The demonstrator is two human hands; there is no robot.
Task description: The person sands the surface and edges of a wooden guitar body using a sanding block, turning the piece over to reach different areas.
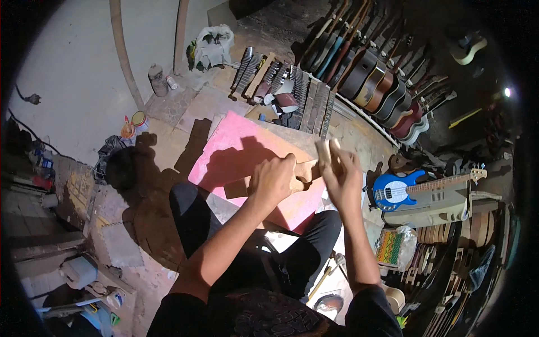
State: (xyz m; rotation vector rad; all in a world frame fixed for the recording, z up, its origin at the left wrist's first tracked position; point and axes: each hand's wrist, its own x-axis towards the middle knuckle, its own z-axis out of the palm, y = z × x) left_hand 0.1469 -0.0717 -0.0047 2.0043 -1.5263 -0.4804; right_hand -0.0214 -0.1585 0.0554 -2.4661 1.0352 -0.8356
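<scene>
My left hand (273,178) grips a bare wooden guitar neck (306,170) that reaches from my lap toward the right. My right hand (342,175) is closed on a small pale block (325,150), held against the headstock end of the neck. Both hands hover above a pink board (236,143) lying on the floor in front of my knees. My legs in dark trousers (193,210) are folded under the work.
A row of finished guitars (376,84) leans along the back right. A blue bass guitar (401,188) lies at right. Several fretboards (306,95) lie fanned out behind the pink board. Bottles and cans (137,121) stand near the left wall.
</scene>
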